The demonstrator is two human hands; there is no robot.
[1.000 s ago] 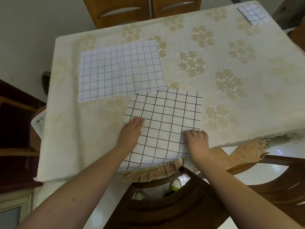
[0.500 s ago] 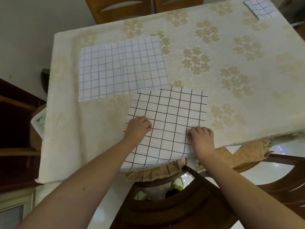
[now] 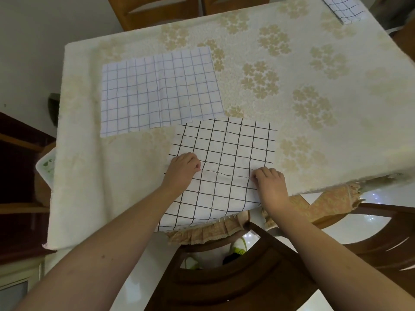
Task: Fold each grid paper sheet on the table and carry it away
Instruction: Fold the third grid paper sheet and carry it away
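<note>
A white sheet with a bold black grid (image 3: 224, 149) lies at the table's near edge, its lower part hanging over the edge. My left hand (image 3: 183, 168) pinches it at the left side with curled fingers. My right hand (image 3: 270, 182) pinches it at the right side. A small ridge has risen in the paper between the two hands. A larger sheet with a fine blue grid (image 3: 159, 90) lies flat further back on the left. A small folded grid sheet (image 3: 342, 7) sits at the far right corner.
The table (image 3: 314, 131) wears a cream cloth with beige flower prints. A dark wooden chair (image 3: 235, 277) stands between me and the table, and another chair (image 3: 386, 232) stands to the right. Lighter wooden chairs (image 3: 157, 10) stand at the far side.
Both hands went from lying flat on the black-grid sheet to curled fingers that pinch it. The paper has buckled slightly between them.
</note>
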